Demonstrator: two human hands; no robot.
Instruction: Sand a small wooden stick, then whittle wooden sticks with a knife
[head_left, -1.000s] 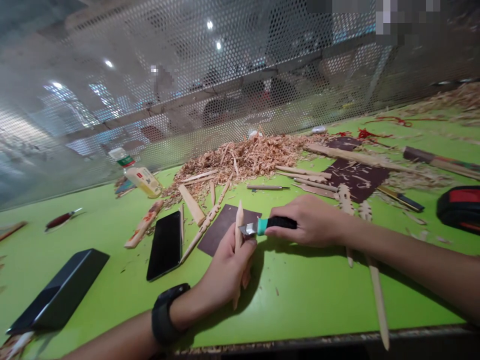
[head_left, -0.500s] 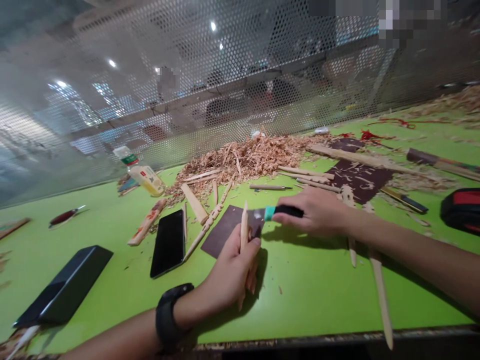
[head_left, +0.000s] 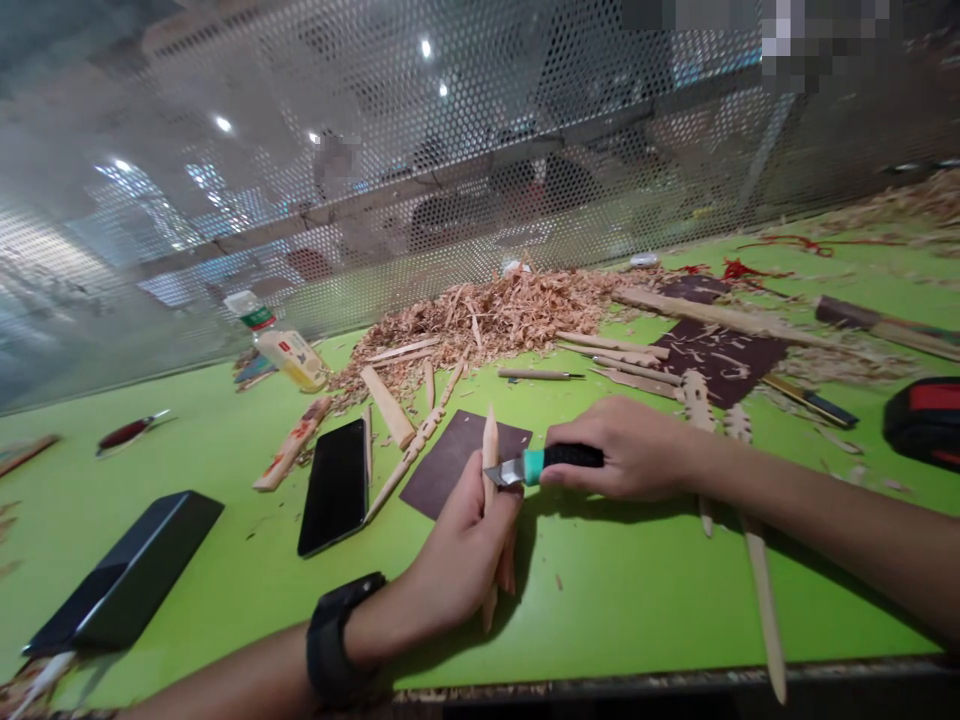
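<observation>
My left hand (head_left: 461, 545) is wrapped round a slim pale wooden stick (head_left: 490, 440), held upright with its pointed tip up. My right hand (head_left: 634, 448) grips a carving knife (head_left: 544, 462) by its black handle with a teal collar. The short steel blade touches the stick just above my left thumb. A black watch sits on my left wrist. Both hands hover over the green table (head_left: 637, 590) near its front edge.
A pile of wood shavings (head_left: 495, 315) lies at the back against a perforated metal screen. Carved sticks, brown sandpaper sheets (head_left: 457, 462), a black phone (head_left: 334, 487), a dark case (head_left: 124, 585), a glue bottle (head_left: 281, 345) and a red-black pouch (head_left: 926, 420) lie around.
My right hand pushed the knife up and away along the stick, then came back; the blade now rests against the stick again. My left hand has kept its hold.
</observation>
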